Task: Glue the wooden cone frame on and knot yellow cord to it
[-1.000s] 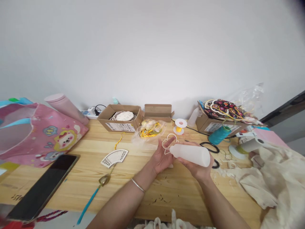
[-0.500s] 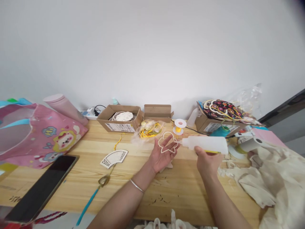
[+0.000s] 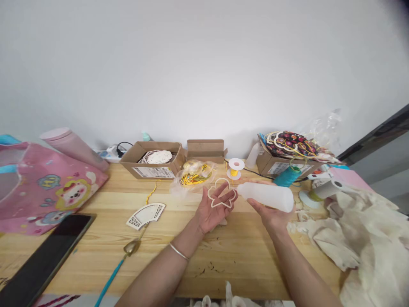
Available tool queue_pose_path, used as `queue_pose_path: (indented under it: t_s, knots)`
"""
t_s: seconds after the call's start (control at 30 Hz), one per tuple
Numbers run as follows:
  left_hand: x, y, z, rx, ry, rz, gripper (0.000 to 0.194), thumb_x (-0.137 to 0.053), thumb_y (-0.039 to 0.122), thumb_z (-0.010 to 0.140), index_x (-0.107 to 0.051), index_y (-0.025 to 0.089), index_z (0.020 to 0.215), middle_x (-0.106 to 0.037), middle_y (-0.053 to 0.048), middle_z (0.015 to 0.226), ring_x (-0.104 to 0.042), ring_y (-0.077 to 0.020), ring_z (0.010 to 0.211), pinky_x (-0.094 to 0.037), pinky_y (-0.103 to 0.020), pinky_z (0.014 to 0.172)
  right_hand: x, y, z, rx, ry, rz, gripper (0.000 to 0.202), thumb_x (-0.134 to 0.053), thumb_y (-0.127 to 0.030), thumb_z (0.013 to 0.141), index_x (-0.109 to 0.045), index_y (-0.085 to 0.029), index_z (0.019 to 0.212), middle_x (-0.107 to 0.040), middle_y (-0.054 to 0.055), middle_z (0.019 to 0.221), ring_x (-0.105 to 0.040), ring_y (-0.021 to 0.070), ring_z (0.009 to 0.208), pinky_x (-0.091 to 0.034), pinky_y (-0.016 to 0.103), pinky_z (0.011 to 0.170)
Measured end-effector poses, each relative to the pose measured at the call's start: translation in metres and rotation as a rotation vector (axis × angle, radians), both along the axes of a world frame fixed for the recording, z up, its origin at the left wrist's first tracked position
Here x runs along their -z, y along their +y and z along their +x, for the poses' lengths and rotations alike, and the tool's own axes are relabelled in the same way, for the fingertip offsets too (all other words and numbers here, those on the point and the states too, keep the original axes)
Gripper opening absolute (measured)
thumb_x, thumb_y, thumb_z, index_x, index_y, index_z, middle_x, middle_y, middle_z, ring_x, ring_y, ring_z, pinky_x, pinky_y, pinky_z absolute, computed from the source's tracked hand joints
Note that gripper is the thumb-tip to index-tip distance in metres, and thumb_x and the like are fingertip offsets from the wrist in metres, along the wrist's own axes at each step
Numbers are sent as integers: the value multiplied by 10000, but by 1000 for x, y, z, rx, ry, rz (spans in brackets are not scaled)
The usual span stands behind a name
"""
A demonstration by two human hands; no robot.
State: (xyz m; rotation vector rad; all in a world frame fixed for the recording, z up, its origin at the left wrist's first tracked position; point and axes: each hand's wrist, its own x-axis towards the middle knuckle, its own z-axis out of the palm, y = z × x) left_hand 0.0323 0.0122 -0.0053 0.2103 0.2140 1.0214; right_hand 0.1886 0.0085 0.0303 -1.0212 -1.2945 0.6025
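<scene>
Palm up, my left hand [image 3: 211, 213] holds a thin flower-shaped wooden frame [image 3: 221, 204] across its fingers. The frame is an open outline, and the fingers show through it. A white translucent squeeze bottle [image 3: 266, 196] lies tilted in my right hand [image 3: 271, 218], with its fingers wrapped beneath it. The bottle's nozzle end points left at the frame's right edge; whether it touches I cannot tell. A small pale piece beneath my left hand is mostly hidden. To the left, a fan-shaped wooden piece [image 3: 146, 215] with a yellow cord lies on the table [image 3: 243, 273].
Along the wall stand a cardboard box [image 3: 150, 170], a bag of yellow cords [image 3: 195, 175], a yellow thread spool [image 3: 235, 168] and a full box [image 3: 277, 166]. Cream cloth [image 3: 367, 238] covers the right side. A spoon [image 3: 131, 246], phone [image 3: 47, 260] and pink bag [image 3: 64, 187] lie left.
The bottle has rolled and tipped in my right hand, its base now lower and nearer. The view has shifted slightly right. My left hand still holds the frame.
</scene>
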Motion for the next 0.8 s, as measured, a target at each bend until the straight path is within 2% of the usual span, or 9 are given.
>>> queue_pose_path:
  t_s: [0.3,0.8]
  knots:
    - [2,1,1,1,8,26,561,-410,571,697,-482,167,1079,-565,-97,987,-492,-191,983,-371,-279,810,-3,-2,5,45,-243,81,371,-716,-209,514,-603,-206,867,-632,55,864,-577,229,786,-470,400,726]
    - [2,1,2,-5,-15,23,556,-413,556,705,-487,152,1080,-567,-118,1008,-497,-202,996,-384,-277,810,3,-2,5,66,-148,21,356,-709,-235,522,-595,-196,857,-631,59,878,-587,213,782,-493,377,714]
